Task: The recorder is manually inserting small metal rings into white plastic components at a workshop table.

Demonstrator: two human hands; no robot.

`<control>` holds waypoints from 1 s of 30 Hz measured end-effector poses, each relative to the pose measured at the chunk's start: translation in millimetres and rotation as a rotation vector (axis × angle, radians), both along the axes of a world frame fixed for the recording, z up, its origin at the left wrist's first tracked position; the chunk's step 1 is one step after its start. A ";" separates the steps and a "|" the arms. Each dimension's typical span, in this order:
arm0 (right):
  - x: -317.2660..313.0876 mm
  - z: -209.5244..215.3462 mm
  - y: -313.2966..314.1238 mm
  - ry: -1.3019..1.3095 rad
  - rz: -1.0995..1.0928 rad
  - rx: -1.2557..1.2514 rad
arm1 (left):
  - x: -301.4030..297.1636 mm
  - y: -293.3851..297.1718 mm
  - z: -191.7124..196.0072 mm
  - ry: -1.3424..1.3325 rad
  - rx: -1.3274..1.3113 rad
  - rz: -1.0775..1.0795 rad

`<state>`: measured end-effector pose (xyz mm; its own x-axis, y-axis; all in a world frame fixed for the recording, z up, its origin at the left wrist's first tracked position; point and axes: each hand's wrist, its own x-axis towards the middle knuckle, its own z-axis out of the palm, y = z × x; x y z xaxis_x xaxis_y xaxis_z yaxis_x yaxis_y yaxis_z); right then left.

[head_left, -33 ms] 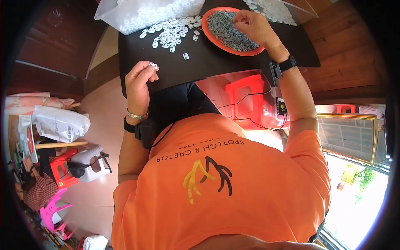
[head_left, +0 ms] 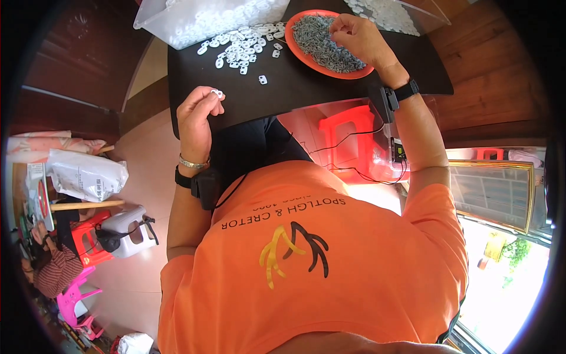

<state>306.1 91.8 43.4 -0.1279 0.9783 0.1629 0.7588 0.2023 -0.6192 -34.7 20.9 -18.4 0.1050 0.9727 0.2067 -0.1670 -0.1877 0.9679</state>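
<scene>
My left hand [head_left: 196, 118] is above the table's near left edge, thumb and fingers closed on a small white oval plastic piece [head_left: 217, 93] with holes. My right hand [head_left: 362, 44] is over the right side of an orange plate [head_left: 342, 75] heaped with small grey screws [head_left: 318, 44]. Its thumb and forefinger are pinched together at the heap; what lies between the tips is too small to make out. Many more white plastic pieces [head_left: 239, 50] lie loose left of the plate, and a single white piece [head_left: 263, 79] sits apart, nearer me.
A clear bin [head_left: 156, 25] full of white pieces stands at the far left of the dark table [head_left: 253, 106]. Another clear container [head_left: 433, 13] is at the far right. Below the table are a red stool [head_left: 330, 127] and black cables. Other stools and a person are at left.
</scene>
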 end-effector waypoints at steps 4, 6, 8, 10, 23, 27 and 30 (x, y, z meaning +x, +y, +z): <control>2.3 -3.8 0.6 0.103 0.024 -0.005 | 1.5 0.0 1.4 0.019 -0.005 0.014; 2.9 -6.2 1.8 0.209 0.060 -0.021 | 1.8 -0.7 1.6 0.027 -0.007 0.024; 3.8 -6.0 1.6 0.205 0.050 -0.017 | 2.0 -0.4 1.6 0.016 -0.005 0.024; 2.9 -4.7 0.9 0.201 0.041 -0.015 | 1.6 0.3 0.9 0.015 -0.001 0.022; -61.3 23.3 -42.1 0.389 0.161 0.027 | 16.9 -16.7 17.0 -0.056 -0.071 0.026; -110.1 12.3 -59.2 0.708 0.350 -0.042 | 26.9 -27.2 27.2 -0.107 -0.073 0.024; -138.6 2.5 -64.6 0.769 0.353 -0.076 | 26.0 -31.6 27.4 -0.153 -0.046 0.011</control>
<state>167.4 27.2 46.0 -0.3087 0.9135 0.2649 0.0207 0.2849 -0.9583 -8.7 -10.7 9.0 0.0654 0.9825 0.1745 -0.3115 -0.1460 0.9390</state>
